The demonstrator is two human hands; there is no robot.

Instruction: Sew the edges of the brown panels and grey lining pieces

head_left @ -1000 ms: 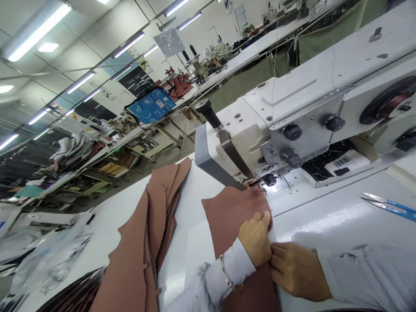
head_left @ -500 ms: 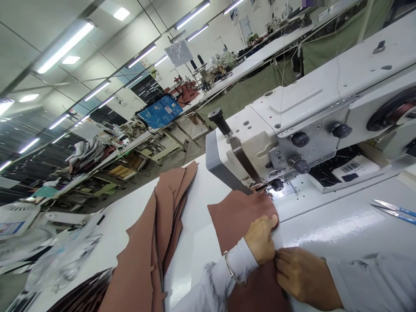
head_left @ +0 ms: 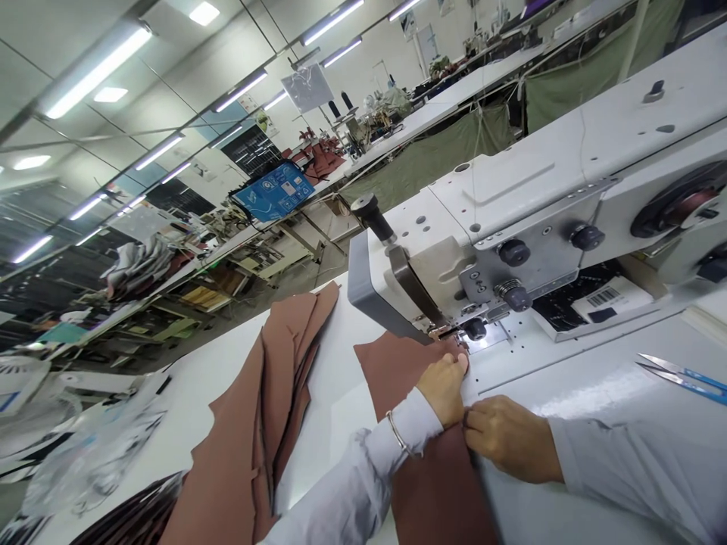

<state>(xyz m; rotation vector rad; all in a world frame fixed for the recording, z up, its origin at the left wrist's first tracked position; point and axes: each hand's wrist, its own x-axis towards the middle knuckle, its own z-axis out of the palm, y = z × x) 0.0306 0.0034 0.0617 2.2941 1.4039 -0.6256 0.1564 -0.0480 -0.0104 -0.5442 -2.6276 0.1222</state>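
Note:
A flat brown leather-like piece point(head_left: 435, 484) lies under the presser foot point(head_left: 454, 337) of a white sewing machine point(head_left: 420, 219). My left hand point(head_left: 444, 390) is closed on its right edge, close to the foot, with the thumb tip at the edge. Just behind it, nearer to me, my right hand point(head_left: 508, 439) pinches the same edge between bent fingers. The hands are almost touching. What lies beneath the left fingers is hidden. Left of the piece, a loose pile of brown cut pieces point(head_left: 238, 431) rests on the white table point(head_left: 323, 393).
Blue-handled thread snips point(head_left: 684, 376) lie on the right of the table. A black and white box point(head_left: 596, 299) sits under the machine arm. Clear plastic bags point(head_left: 85, 462) are at the left. Beyond stand other workbenches and a blue screen point(head_left: 276, 191).
Both hands have moved forward together with the brown piece, so the left thumb is now closer to the presser foot. The whole view has shifted slightly.

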